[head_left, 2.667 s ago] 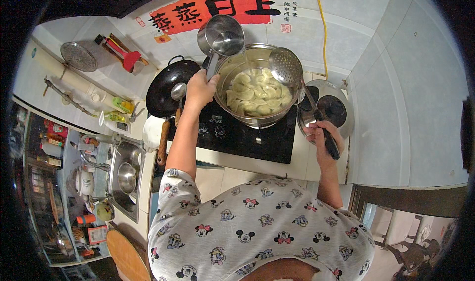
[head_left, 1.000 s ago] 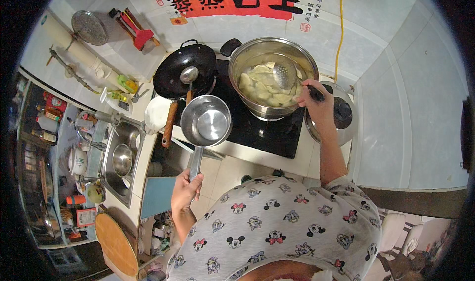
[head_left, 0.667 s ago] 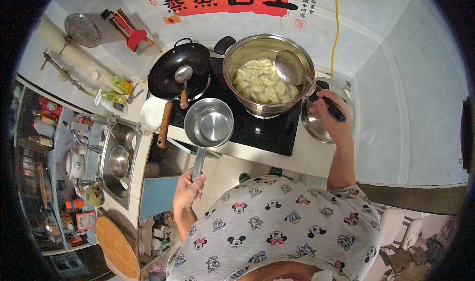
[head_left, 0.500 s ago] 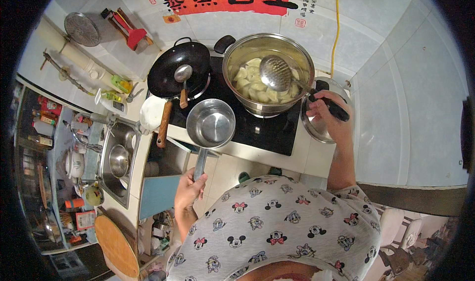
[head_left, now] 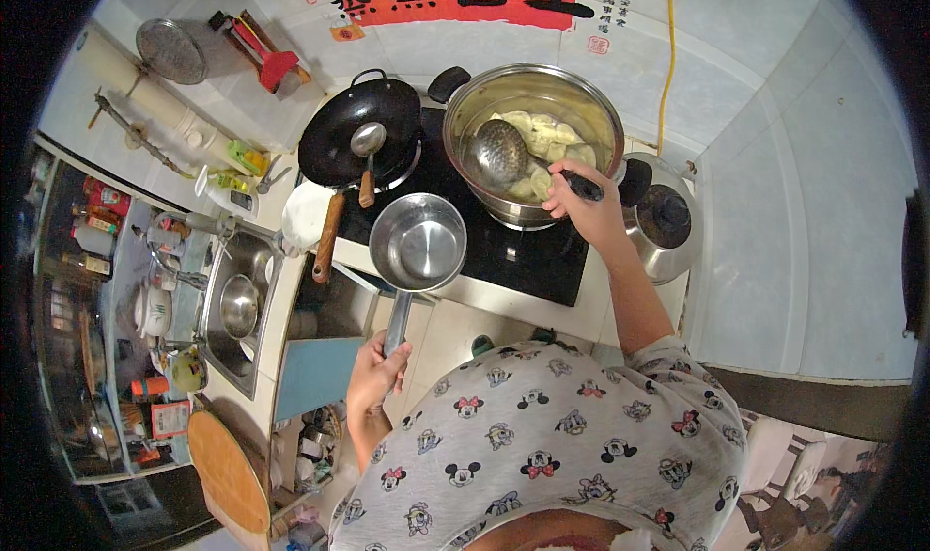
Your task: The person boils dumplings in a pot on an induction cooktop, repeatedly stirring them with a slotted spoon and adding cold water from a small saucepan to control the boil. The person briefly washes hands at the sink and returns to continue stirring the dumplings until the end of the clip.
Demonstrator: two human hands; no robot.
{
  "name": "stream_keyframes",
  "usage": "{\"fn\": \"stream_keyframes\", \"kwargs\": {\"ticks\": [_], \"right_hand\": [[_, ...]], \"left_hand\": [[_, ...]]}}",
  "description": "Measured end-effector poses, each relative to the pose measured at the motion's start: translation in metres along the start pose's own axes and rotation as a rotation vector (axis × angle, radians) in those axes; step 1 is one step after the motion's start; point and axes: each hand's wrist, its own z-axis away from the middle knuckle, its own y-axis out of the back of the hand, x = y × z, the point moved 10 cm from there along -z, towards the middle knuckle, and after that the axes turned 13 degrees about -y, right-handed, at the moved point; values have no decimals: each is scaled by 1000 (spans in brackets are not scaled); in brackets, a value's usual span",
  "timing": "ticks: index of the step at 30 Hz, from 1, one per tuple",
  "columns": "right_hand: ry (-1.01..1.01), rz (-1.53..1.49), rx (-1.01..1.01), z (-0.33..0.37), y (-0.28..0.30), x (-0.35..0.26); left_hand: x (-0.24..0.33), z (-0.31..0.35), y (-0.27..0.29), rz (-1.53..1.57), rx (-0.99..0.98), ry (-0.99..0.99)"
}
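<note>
My right hand (head_left: 588, 210) grips the black handle of a metal skimmer (head_left: 500, 152). The skimmer's perforated bowl is at the left side inside a large steel pot (head_left: 518, 210), beside the pale dumplings (head_left: 564, 148) lying in liquid. Whether the bowl touches the liquid's surface, I cannot tell. Closer to me, my left hand (head_left: 376, 377) is closed around the handle of a small steel saucepan (head_left: 418, 239). That saucepan is held level, just in front of the black cooktop (head_left: 528, 268), and no food shows in it.
Left of the pot sits a black wok (head_left: 334, 139) with a ladle (head_left: 368, 142) lying across it. A lid (head_left: 664, 251) rests on the counter to the right. Further left are a sink (head_left: 262, 270) with a metal bowl (head_left: 238, 304) and a round wooden board (head_left: 228, 464).
My right hand has moved left over the pot's near rim, carrying the skimmer's bowl from the pot's middle to its left side. My left hand still holds the saucepan in nearly the same place.
</note>
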Motion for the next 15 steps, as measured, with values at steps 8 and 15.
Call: {"fn": "stream_keyframes", "kwargs": {"ticks": [8,15], "right_hand": [[106,182,125,17,19,-22],[206,255,185,58,53,-57]], "left_hand": [[1,0,-1,-6,14,14],[-2,-5,-2,13,-12,4]]}}
